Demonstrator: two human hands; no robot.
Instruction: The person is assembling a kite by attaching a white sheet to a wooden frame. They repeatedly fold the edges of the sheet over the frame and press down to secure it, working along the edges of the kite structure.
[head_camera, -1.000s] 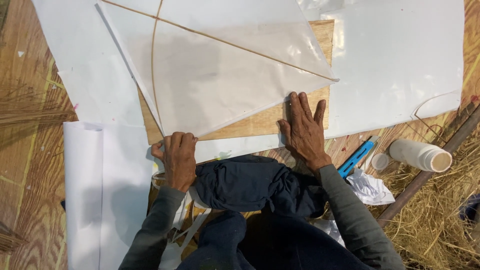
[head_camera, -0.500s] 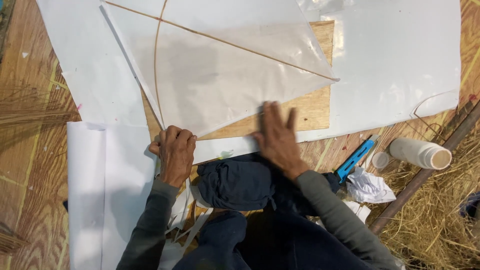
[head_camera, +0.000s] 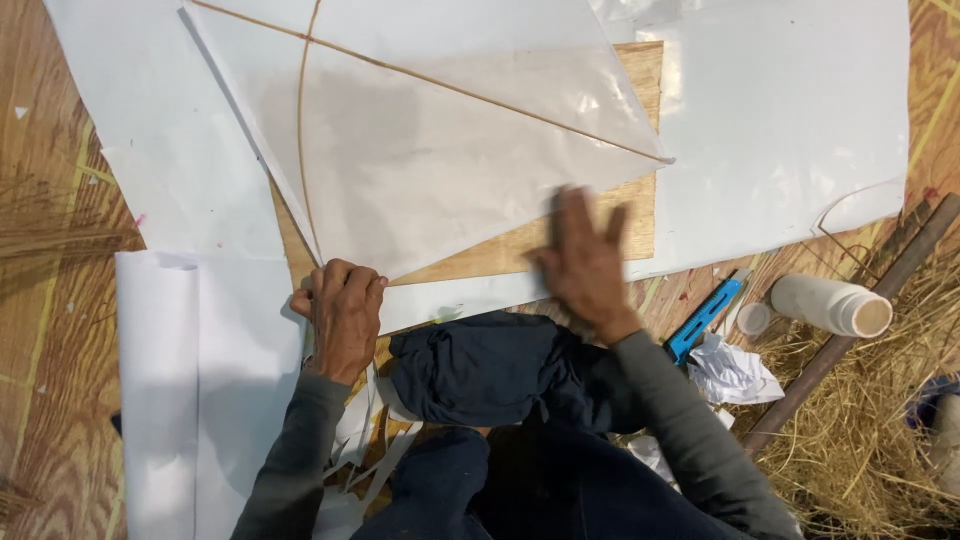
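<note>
A translucent kite sheet (head_camera: 450, 150) with a straight bamboo spine (head_camera: 480, 92) and a curved bamboo bow (head_camera: 300, 130) lies on a plywood board (head_camera: 648, 85). My left hand (head_camera: 345, 315) has its fingers curled over the kite's lower tip, pressing it down. My right hand (head_camera: 585, 262) lies flat and blurred with its fingers spread on the board. It sits just below the kite's lower right edge, over a white paper strip (head_camera: 450, 300). My dark trouser knee (head_camera: 480, 365) is between my arms.
Large white paper sheets (head_camera: 790, 120) spread under the board, and one (head_camera: 200, 400) lies curled at the left. At the right are a blue utility knife (head_camera: 705, 318), a white bottle (head_camera: 830, 305) with its cap (head_camera: 752, 318), crumpled paper (head_camera: 730, 370), a dark rod (head_camera: 850, 320) and straw (head_camera: 860, 440).
My right hand has slid left along the kite's lower edge and partway back, and is blurred with motion. My left hand has stayed on the lower tip.
</note>
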